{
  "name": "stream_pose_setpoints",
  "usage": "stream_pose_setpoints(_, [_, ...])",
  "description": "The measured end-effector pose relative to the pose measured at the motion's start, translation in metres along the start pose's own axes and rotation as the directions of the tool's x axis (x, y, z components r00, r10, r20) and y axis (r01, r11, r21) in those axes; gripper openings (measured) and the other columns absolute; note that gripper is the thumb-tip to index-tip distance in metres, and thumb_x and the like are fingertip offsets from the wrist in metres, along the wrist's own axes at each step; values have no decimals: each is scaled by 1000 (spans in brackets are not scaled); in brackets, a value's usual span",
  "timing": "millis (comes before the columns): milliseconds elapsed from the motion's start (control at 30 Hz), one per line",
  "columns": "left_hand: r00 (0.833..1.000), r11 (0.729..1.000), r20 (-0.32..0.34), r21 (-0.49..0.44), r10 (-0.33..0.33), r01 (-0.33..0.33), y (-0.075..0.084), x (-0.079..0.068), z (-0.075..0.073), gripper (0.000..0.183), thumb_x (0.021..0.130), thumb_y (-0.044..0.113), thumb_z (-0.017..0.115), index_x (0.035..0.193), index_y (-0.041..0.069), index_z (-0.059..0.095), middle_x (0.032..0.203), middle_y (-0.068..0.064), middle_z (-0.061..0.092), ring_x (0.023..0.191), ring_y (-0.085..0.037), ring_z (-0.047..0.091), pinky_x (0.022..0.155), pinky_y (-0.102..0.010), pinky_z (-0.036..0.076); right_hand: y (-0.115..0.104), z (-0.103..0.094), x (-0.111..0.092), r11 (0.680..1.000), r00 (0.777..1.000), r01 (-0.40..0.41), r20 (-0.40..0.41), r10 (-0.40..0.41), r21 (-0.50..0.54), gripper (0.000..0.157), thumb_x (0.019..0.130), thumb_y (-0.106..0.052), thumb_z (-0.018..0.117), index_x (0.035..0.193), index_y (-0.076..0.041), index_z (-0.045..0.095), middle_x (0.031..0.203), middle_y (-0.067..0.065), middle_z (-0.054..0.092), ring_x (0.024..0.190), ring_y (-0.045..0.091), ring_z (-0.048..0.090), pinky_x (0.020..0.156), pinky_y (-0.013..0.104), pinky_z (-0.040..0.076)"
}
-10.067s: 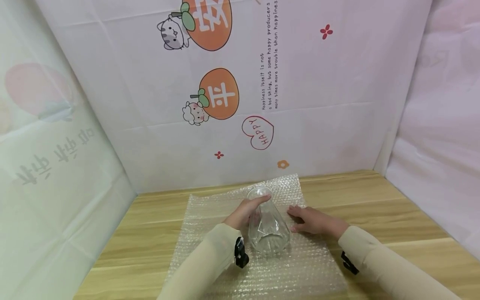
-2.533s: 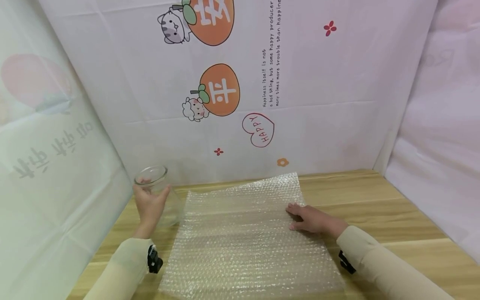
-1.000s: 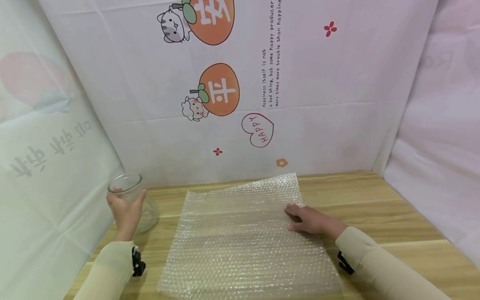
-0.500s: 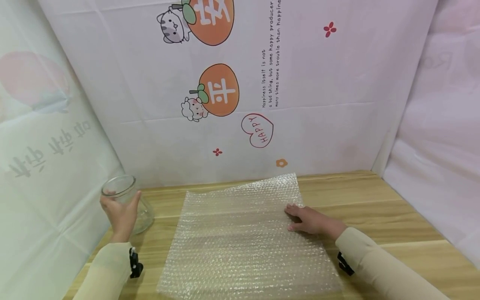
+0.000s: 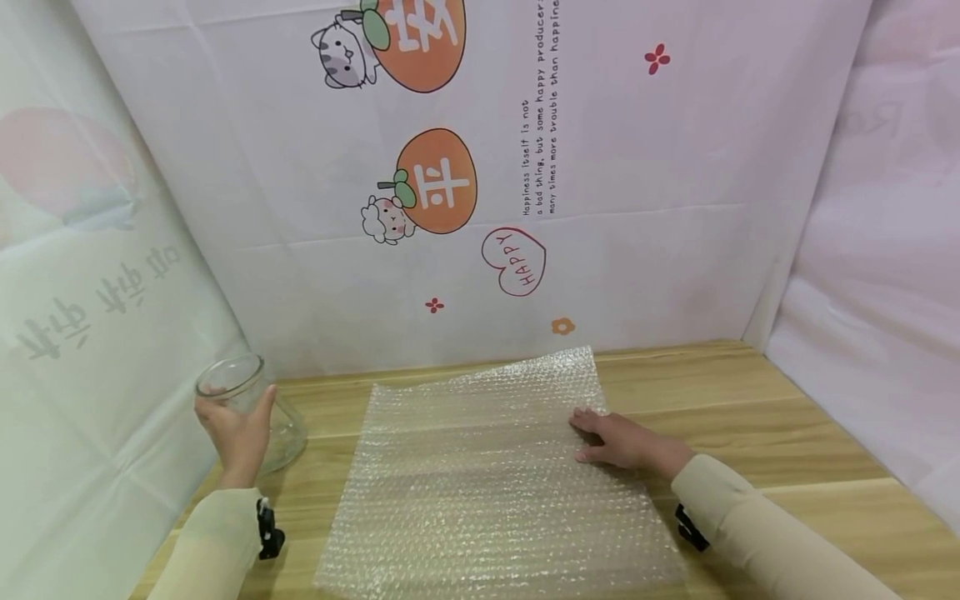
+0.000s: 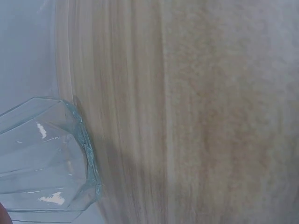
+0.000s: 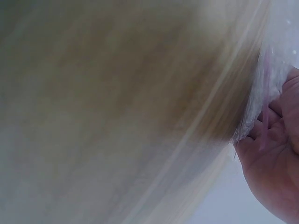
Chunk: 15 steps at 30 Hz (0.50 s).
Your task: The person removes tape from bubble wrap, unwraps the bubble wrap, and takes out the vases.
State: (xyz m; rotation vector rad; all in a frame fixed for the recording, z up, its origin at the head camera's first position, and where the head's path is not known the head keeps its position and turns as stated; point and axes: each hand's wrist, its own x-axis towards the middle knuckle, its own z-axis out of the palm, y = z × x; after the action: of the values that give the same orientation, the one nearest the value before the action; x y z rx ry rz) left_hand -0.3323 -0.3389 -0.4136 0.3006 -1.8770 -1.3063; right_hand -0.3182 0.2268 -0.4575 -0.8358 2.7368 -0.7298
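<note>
My left hand (image 5: 238, 429) grips a clear glass vase (image 5: 285, 433) below its round rim, thumb on the near right side and fingers round the far left. The vase stands at the table's back left corner, its base right at the wood. In the left wrist view its thick faceted base (image 6: 86, 154) shows beside the tabletop, with a bit of a finger at the lower left edge. My right hand (image 5: 618, 437) rests with relaxed fingers on the right edge of a flat sheet of bubble wrap (image 5: 480, 483). The right wrist view shows the palm beside the sheet's edge.
The bubble wrap covers the middle of the wood-grain table (image 5: 780, 433), its far edge by the back wall. White printed cloth (image 5: 637, 250) hangs at the back, and more cloth (image 5: 97, 400) stands close beside the vase on the left.
My left hand has carried the vase off the bubble wrap to the table's left side, then shifted slightly further left in the last second. The right hand has stayed on the sheet's edge.
</note>
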Motion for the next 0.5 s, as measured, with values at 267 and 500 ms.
stream_pose_setpoints(267, [1000,1000,11,23,-3,3,0,0,-2,79,82,28,79,135,4,24,138,-20,27,128,-32,31,110,-41,24,-1,0,0,1000,1000,3,1,-3,2,71,94,-34,63,144,9,37,151,28,27,140,44,20,110,56,21])
stream_pose_setpoints(500, [1000,999,28,48,6,-7,-2,0,-2,91,81,28,80,144,1,19,141,-22,26,131,-34,29,111,-41,22,-1,-1,1,1000,1000,14,-3,-14,-4,71,93,-33,64,143,10,38,150,28,28,139,46,21,110,56,21])
